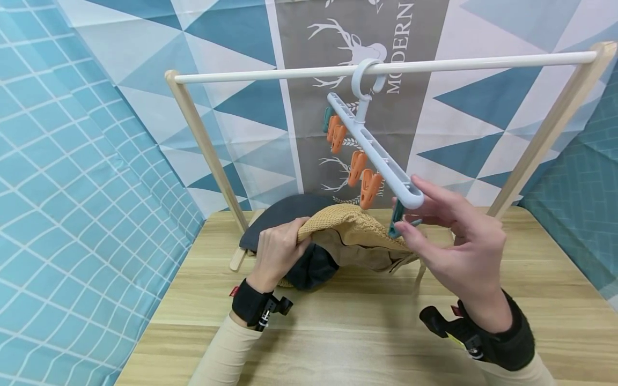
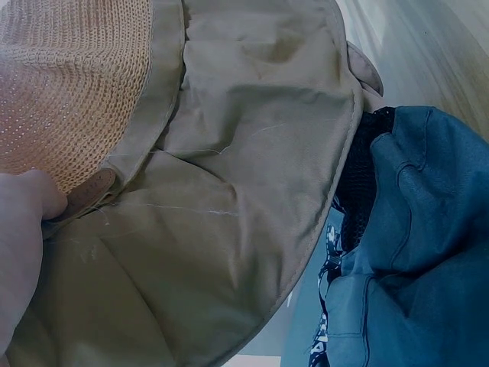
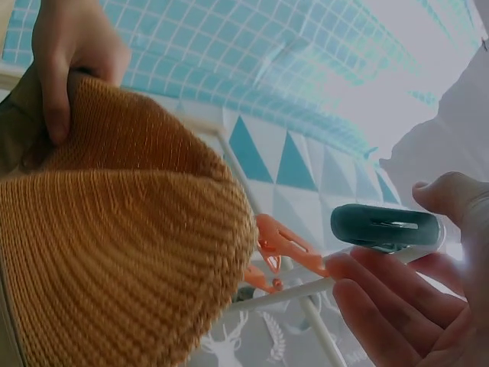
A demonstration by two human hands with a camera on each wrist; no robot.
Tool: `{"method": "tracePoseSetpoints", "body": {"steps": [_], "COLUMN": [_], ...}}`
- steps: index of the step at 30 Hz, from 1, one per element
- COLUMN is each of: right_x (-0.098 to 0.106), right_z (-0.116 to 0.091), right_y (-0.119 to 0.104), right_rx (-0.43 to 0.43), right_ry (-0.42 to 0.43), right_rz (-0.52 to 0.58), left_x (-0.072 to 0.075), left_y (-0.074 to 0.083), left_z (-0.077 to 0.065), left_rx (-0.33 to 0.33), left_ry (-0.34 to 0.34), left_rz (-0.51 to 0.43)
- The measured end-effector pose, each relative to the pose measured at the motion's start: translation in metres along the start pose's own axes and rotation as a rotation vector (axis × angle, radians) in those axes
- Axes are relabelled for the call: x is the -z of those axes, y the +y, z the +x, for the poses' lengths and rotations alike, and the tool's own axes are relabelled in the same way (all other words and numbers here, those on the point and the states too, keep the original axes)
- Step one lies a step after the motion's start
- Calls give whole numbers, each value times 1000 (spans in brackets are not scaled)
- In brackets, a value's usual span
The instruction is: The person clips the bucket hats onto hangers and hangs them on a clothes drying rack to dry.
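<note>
My left hand grips a mustard knit sun hat by its edge, thumb on top. In the left wrist view its tan fabric brim spreads out beside the woven crown. A pale blue clip hanger hangs by its hook from a white rail. My right hand is at the hanger's near end, by a dark green clip. In the right wrist view the fingers lie just under this clip, the thumb apart from it. Several orange clips hang along the hanger.
A dark hat lies on the wooden table behind and below the knit hat. Wooden posts hold up the rail on both sides. Another green clip hangs at the hanger's far end. Patterned cloth covers the back.
</note>
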State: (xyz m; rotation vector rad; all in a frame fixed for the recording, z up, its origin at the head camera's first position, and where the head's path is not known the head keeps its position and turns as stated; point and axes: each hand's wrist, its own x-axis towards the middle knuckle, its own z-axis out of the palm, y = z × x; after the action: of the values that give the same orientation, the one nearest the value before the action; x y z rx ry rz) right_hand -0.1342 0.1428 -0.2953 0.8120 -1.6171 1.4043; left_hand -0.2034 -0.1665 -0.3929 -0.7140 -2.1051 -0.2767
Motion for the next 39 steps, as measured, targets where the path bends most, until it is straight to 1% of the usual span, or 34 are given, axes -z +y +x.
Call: {"method": "tracePoseSetpoints", "body": {"steps": [4, 8, 12, 14, 19, 23, 26, 31, 35, 39], "right_x": [-4, -3, 1, 5, 13, 17, 18, 19, 21, 26], "right_z": [-1, -1, -2, -3, -3, -3, -3, -1, -1, 0], "right_y": [-3, -3, 0, 1, 3, 4, 6, 6, 7, 11], "right_rx": [-2, -5, 0, -5, -55, -83, -81, -73, -72, -94], "right_ry": [-51, -50, 5, 39, 94, 116, 133, 160, 176, 162], "right_rz": [-23, -29, -11, -19, -27, 37, 120, 228, 278, 286], "left_x": [1, 1, 1, 0, 1, 0, 0, 0, 0, 0], "left_y": [0, 0, 0, 0, 0, -1, -2, -2, -1, -1], "left_z": [0, 0, 0, 0, 0, -1, -2, -2, -1, -1], "left_rx": [0, 1, 3, 3, 1, 4, 7, 4, -2, 0], "left_ry": [5, 6, -1, -4, -3, -3, 0, 0, -3, 3], "left_rz": [2, 2, -2, -3, -2, -2, -2, -3, -3, -4]}}
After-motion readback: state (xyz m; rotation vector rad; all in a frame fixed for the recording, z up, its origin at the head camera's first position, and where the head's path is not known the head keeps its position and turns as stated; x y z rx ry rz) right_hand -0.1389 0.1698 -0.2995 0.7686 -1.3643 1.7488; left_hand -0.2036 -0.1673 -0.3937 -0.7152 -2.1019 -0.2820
